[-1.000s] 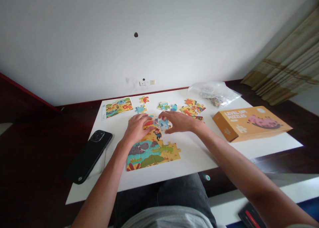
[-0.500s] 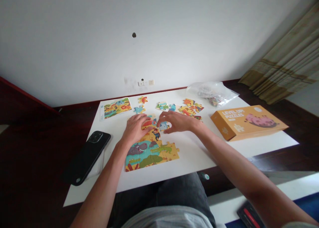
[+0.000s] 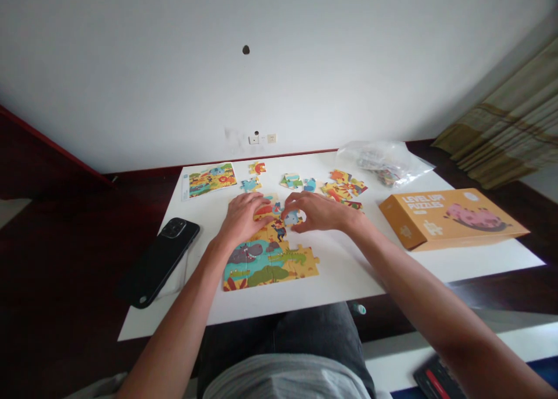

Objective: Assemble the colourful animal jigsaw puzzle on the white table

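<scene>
A partly joined jigsaw puzzle (image 3: 265,265), with a hippo and a crocodile on it, lies flat on the white table. My left hand (image 3: 244,218) rests over its upper left edge, thumb apart from the fingers, steadying or touching the pieces there. In my right hand (image 3: 320,211) a pale blue puzzle piece (image 3: 292,218) is gripped between thumb and fingers, at the upper right edge of the joined part. Whether that piece is locked in cannot be made out. My fingers hide some of the upper pieces.
Loose pieces (image 3: 344,184) lie beyond my right hand, others (image 3: 251,184) beyond my left. A picture card (image 3: 211,179) is at the back left, a black phone (image 3: 168,259) at the left edge. An orange puzzle box (image 3: 453,219) and a clear plastic bag (image 3: 387,162) occupy the right side.
The camera view has shifted slightly, so everything sits a little further right. Both hands keep nearly the same places on the puzzle, the right still on the blue piece.
</scene>
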A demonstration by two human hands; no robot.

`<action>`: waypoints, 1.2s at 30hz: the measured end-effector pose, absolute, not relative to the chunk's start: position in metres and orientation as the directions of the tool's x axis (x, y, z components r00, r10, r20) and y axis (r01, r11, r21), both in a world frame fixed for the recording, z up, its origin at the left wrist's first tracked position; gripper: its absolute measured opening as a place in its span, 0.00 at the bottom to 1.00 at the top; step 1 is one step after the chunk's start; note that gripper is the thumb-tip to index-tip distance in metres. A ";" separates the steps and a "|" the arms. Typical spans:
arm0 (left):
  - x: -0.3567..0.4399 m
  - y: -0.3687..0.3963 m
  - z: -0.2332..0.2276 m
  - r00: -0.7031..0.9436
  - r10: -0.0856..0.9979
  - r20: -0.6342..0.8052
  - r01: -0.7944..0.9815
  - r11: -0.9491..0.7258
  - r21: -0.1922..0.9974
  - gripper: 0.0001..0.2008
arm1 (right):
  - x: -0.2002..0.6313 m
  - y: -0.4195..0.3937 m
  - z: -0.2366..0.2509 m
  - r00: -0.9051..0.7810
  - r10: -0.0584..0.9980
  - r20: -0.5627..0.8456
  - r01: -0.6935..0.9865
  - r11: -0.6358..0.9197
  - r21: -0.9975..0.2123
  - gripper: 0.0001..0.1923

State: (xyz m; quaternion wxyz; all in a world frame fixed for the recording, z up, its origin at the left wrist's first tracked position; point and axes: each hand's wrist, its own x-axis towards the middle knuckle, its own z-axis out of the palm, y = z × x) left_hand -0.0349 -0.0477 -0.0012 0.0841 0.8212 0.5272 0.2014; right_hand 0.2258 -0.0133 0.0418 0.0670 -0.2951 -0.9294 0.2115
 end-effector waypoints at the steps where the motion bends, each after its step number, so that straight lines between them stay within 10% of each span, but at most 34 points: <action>1: -0.035 -0.048 -0.001 0.364 0.900 0.241 0.831 -0.430 0.351 0.19 | 0.226 -0.014 0.042 -0.815 0.580 -0.001 0.524 0.735 -0.431 0.18; 36: -0.033 -0.049 0.000 0.365 0.894 0.261 0.832 -0.439 0.340 0.19 | 0.235 0.001 0.035 -0.776 0.629 0.047 0.539 0.700 -0.469 0.24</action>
